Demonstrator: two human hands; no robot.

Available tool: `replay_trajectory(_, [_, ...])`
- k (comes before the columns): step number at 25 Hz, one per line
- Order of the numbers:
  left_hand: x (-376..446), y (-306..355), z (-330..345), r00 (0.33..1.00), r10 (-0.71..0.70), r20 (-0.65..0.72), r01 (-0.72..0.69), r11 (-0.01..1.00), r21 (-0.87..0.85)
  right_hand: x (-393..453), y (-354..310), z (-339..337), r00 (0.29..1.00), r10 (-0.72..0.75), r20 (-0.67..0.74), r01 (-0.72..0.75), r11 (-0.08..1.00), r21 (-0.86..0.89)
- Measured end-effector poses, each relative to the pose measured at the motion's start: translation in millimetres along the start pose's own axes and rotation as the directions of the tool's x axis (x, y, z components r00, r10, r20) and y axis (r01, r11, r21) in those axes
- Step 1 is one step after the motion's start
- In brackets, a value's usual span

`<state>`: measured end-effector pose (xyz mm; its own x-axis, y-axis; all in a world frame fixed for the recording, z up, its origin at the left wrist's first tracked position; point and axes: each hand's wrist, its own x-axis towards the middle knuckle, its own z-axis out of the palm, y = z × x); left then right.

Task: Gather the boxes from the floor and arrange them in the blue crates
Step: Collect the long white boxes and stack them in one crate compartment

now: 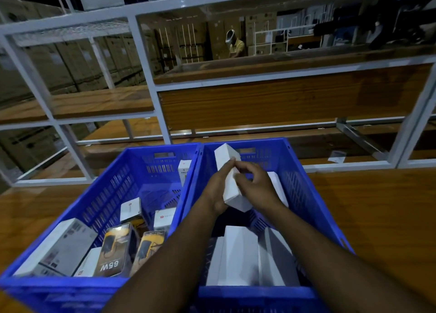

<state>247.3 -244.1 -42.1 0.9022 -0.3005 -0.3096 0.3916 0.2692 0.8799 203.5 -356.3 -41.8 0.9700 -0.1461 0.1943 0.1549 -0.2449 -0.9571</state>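
Two blue crates are parked side by side in the lower half of the frame, on a wooden floor. A long white box (230, 178) is held up over the right crate (304, 183), tilted so its far end points toward the upper middle of the frame. It's gripped from both sides: the left hand (218, 190) is wrapped round its left face with the fingers curled over the top edge, and the right hand (256, 185) is pinched onto its right face, fingers bent, thumb pressed against the box.

Below the hands, more plain white boxes (240, 256) are stood on end in the near part of the right crate, and another white one is leaned against its right wall, mostly hidden behind the right hand.

The left crate (113, 190) is filled more messily: a big grey-white box (61, 249) at lower left, two yellow-and-black boxes (118, 251) next to it (one marked 65W, seen upside down), and a few small white boxes with a red logo (164, 218) further back.

White metal shelving (146, 60) with wooden boards is spread across the top half of the frame. A person in a yellow shirt (236, 46) can be seen far back, upper middle.
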Motion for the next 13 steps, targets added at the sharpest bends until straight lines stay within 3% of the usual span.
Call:
replay_trajectory(4, [13, 3, -8, 1.0, 0.018, 0.004, -0.017, 0.992, -0.124, 3, 3, -9, 0.976, 0.075, -0.206, -0.071, 0.997, 0.03])
replay_trajectory(5, [14, 4, -6, 0.999, 0.037, -0.014, -0.038, 0.991, -0.128, 3, 4, -11, 0.972, 0.143, -0.188, -0.136, 0.99, 0.046])
replay_trajectory(8, [22, -1, -3, 0.999, 0.022, -0.042, -0.027, 0.993, -0.113, -4, 3, -12, 0.945, 0.324, 0.052, -0.327, 0.925, 0.195])
replay_trajectory(13, [34, -6, -1, 0.995, -0.019, -0.096, 0.008, 0.994, -0.112, -5, 8, -13, 0.962, 0.269, 0.044, -0.272, 0.957, 0.104])
